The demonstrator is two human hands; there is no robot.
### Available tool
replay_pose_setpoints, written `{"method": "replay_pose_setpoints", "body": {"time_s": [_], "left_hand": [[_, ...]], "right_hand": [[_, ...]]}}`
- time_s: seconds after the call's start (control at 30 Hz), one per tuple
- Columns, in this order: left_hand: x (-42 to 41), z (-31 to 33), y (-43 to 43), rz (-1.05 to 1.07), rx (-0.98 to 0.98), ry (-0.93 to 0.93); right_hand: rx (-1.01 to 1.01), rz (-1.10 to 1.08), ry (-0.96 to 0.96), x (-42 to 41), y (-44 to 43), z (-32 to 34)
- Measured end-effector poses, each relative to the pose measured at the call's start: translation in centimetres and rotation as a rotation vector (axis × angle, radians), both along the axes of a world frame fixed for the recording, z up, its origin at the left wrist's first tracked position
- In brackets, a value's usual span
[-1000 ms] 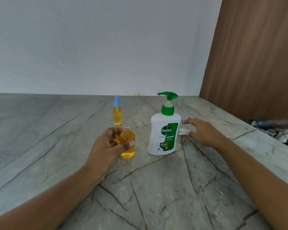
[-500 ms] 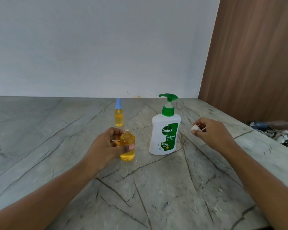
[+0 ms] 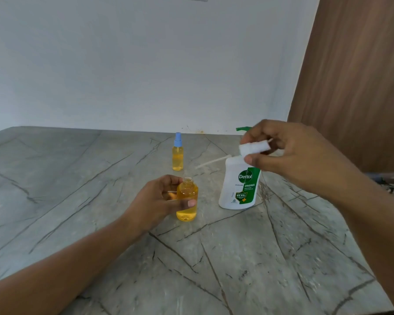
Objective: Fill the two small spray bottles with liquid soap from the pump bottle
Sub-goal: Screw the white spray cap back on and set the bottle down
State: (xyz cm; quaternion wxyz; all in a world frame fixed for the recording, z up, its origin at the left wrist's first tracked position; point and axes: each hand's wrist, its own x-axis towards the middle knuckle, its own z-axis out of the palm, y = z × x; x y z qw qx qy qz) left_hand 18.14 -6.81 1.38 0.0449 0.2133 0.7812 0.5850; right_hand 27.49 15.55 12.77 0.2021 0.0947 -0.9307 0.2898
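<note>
My left hand [image 3: 159,201] grips the open spray bottle [image 3: 187,208]; my right hand [image 3: 289,153] pinches the spray cap [image 3: 254,148]. I must lead its tube [image 3: 214,162] straight in.

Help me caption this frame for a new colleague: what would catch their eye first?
The right hand, raised in front of the green-and-white pump bottle, pinches a white spray cap with its tube pointing left. At centre frame the left hand grips an uncapped spray bottle of amber liquid; a blue-capped spray bottle stands behind it.
</note>
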Motion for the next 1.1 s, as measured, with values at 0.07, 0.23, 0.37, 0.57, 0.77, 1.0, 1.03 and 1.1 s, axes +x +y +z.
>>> {"method": "replay_pose_setpoints", "body": {"time_s": [0.07, 0.23, 0.37, 0.57, 0.77, 1.0, 1.03, 1.1], "left_hand": [[0.2, 0.0, 0.0, 0.004, 0.012, 0.004], [0.4, -0.5, 0.1, 0.001, 0.061, -0.016], [0.1, -0.7, -0.1, 0.004, 0.063, -0.013], [0.0, -0.8, -0.2, -0.010, 0.054, -0.021], [0.0, -0.7, -0.3, -0.005, 0.051, -0.033], [0.0, -0.6, -0.3, -0.009, 0.061, -0.045], [0.0, -0.5, -0.3, -0.012, 0.057, -0.046], [0.0, -0.5, -0.3, -0.015, 0.053, -0.043]], "right_hand": [[0.108, 0.030, -0.042, -1.0, -1.2, 0.3], [0.182, 0.038, -0.083, -2.8, -2.5, 1.3], [0.116, 0.075, -0.086, -3.4, -2.4, 2.5], [0.155, 0.125, -0.102, -4.6, -3.0, 2.8], [0.328, 0.173, -0.184, -6.3, -5.0, 2.3], [0.484, 0.252, -0.267, -8.0, -6.3, 1.1], [0.488, 0.263, -0.271, -8.0, -6.3, 1.2], [0.491, 0.283, -0.288, -8.1, -6.4, 1.4]]}}
